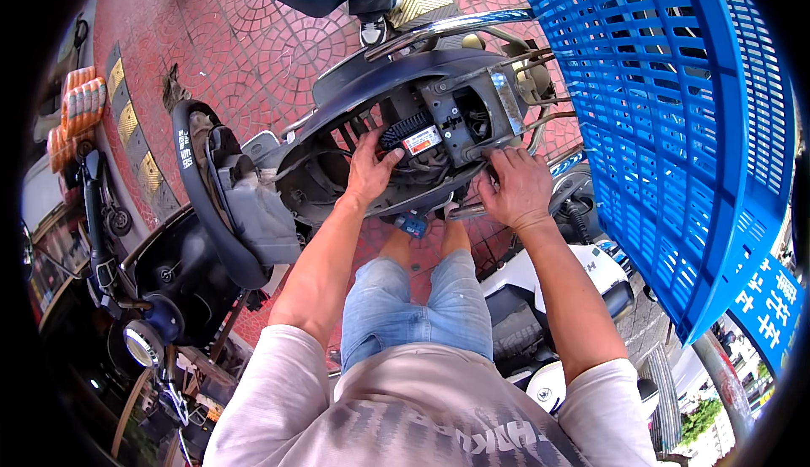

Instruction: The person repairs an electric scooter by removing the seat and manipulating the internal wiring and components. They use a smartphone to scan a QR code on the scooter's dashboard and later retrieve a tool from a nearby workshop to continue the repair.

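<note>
The open body of an electric scooter (pixel 337 195) lies across in front of me, its inner parts exposed. Inside sits a finned controller box (pixel 422 140) with a silver, red and white label, and dark cables run around it. My left hand (pixel 371 170) reaches into the cavity at the box's left end, thumb and forefinger apart. Over the near edge of the black rear section (pixel 462 121), my right hand (pixel 516 187) has its fingers bent and drawn together. Whatever lies under those fingertips is hidden. The scooter's seat (pixel 215 197) stands tipped up at the left.
A big blue plastic basket (pixel 654 129) rises close on my right. Beyond the scooter, a person's shoe (pixel 372 32) stands on red paving (pixel 253 53). A white scooter (pixel 527 277) is by my right leg, and a black one (pixel 181 273) stands at left. A blue tool (pixel 412 224) shows below the body.
</note>
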Motion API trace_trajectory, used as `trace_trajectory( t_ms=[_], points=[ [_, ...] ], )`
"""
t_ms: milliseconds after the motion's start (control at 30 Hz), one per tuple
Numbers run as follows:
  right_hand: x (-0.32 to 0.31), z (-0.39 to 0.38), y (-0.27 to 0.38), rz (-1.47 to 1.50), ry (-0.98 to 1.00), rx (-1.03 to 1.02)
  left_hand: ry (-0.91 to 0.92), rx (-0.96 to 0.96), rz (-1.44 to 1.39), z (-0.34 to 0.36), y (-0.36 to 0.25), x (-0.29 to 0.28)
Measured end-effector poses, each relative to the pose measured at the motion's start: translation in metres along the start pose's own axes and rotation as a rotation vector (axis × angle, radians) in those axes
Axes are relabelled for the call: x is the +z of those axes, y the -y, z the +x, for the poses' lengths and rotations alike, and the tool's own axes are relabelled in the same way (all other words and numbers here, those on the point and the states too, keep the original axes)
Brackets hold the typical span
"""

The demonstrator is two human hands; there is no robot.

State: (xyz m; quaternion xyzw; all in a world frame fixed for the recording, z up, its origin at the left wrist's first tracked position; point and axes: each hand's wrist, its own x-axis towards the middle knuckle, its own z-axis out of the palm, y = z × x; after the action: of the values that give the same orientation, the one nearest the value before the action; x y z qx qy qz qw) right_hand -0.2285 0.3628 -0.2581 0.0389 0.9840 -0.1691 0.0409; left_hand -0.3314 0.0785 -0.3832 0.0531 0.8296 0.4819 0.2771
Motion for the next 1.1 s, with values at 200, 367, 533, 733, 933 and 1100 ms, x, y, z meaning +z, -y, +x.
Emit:
trace_trajectory(
  t_ms=[200, 367, 533, 733, 933, 1100],
  points=[
    [0.002, 0.000, 0.001, 0.013, 0.009, 0.019, -0.055, 0.072, -0.024, -0.002, 0.009, 0.007],
    [0.004, 0.000, 0.000, -0.004, 0.038, 0.025, -0.070, 0.078, -0.055, -0.002, 0.007, 0.007],
    [0.007, 0.000, -0.001, -0.027, 0.019, 0.007, -0.071, -0.089, -0.321, 0.004, 0.024, 0.014],
    [0.008, 0.000, -0.002, -0.014, 0.005, -0.008, 0.218, -0.119, -0.234, 0.013, 0.007, -0.012],
    [0.009, 0.001, -0.001, -0.011, -0.007, -0.010, 0.361, -0.170, -0.204, 0.020, 0.011, -0.010],
    [0.009, 0.000, -0.002, 0.006, -0.028, -0.013, 0.373, -0.200, -0.167, 0.025, 0.009, -0.009]
  ],
)
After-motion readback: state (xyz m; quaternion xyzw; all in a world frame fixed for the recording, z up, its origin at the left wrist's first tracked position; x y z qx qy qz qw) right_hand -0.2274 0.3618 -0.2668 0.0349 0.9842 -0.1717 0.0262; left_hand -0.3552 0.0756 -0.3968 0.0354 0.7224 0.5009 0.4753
